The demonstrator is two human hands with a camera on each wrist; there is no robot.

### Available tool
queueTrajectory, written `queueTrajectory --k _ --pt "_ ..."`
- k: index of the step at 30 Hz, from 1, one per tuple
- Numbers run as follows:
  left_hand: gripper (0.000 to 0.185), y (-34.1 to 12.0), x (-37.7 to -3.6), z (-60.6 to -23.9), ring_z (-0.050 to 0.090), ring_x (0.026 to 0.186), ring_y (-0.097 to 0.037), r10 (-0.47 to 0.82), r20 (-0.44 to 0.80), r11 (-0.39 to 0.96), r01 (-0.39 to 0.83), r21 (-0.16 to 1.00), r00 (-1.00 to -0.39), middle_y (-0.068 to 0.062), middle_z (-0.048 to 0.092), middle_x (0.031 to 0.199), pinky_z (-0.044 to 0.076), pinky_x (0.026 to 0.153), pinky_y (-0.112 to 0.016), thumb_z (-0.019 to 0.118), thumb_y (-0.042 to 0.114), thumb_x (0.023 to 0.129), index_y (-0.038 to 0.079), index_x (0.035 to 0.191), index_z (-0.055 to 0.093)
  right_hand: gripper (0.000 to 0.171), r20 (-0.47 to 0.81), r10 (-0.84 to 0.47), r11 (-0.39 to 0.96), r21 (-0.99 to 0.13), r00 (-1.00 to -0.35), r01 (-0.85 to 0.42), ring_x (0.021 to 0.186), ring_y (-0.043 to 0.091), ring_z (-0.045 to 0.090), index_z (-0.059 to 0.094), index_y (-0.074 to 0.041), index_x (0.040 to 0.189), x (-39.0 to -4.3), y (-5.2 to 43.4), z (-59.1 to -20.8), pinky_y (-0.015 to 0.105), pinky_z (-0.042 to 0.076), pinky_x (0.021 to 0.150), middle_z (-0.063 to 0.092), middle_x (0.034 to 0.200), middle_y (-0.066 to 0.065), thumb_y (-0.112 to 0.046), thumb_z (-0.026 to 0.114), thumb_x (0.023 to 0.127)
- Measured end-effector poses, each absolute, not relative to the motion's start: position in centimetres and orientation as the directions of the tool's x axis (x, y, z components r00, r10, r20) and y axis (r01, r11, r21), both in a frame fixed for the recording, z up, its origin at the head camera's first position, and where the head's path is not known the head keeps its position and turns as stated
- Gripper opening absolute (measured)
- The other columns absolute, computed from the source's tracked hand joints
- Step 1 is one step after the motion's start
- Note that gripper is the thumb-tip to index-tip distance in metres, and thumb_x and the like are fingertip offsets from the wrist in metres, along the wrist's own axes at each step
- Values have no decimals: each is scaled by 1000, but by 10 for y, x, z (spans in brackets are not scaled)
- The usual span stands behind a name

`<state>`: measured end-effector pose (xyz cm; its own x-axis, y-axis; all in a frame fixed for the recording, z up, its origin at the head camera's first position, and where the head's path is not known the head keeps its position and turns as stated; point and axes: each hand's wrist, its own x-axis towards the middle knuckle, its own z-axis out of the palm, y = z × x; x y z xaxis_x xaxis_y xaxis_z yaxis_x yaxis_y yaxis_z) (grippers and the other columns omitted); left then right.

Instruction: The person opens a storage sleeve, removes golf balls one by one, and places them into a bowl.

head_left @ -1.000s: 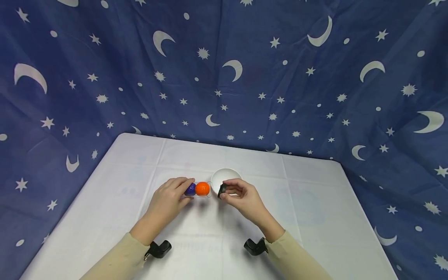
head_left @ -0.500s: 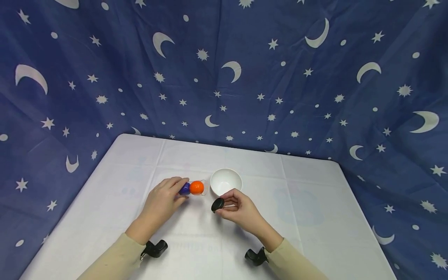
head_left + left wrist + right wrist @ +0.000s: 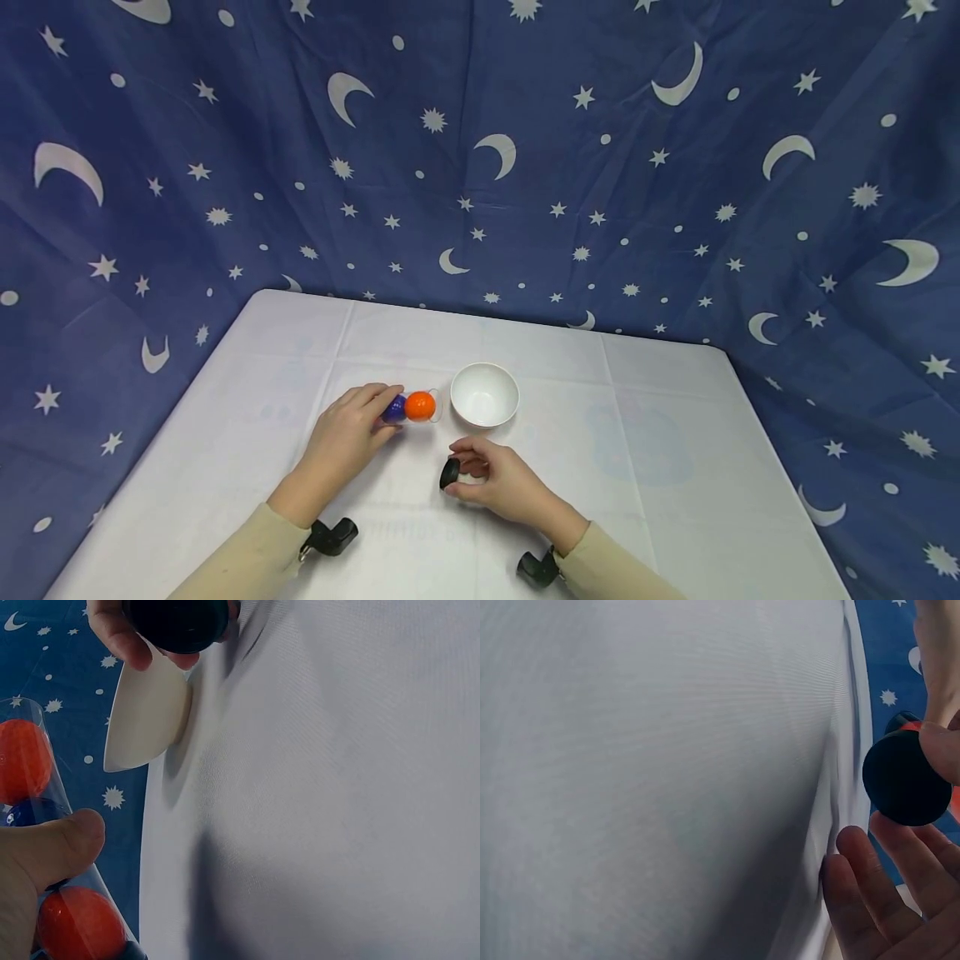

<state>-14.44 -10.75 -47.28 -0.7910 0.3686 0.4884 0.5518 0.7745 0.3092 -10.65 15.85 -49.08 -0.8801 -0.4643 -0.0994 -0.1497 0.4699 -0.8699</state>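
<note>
My left hand [image 3: 343, 437] grips a clear tube [image 3: 438, 406] lying roughly sideways, its visible end facing right. Inside are an orange ball [image 3: 421, 406] and a blue ball [image 3: 396, 407]. The left wrist view shows a second orange ball [image 3: 81, 922] farther down the tube, below the thumb. Between thumb and fingers, my right hand [image 3: 504, 485] pinches a round black lid [image 3: 449, 473], held near the tablecloth in front of the bowl. In the right wrist view the flat face of the lid [image 3: 906, 780] shows. Part of the tube is hidden by the left hand.
A white bowl [image 3: 485, 396] stands to the right of the tube, beyond the right hand. White cloth [image 3: 555, 358] covers the table. Behind hangs a blue curtain [image 3: 525, 192] with moons and stars. Black camera mounts [image 3: 538, 570] stick out at both wrists.
The right hand, with the black lid, has come from the near rim of the bowl back towards me and slightly left. The left hand and tube have shifted a little left.
</note>
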Motion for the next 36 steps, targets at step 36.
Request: queueTrajectory --k 36 --pt "62 -106 -142 -473 59 105 -27 371 482 771 553 317 -794 -6 63 115 48 90 -46 88 23 70 12 127 64 56 -2 -481 516 -809 -877 -282 100 22 61 60 -8 126 -110 174 -472 37 50 87 65 115 3 -34 79 80"
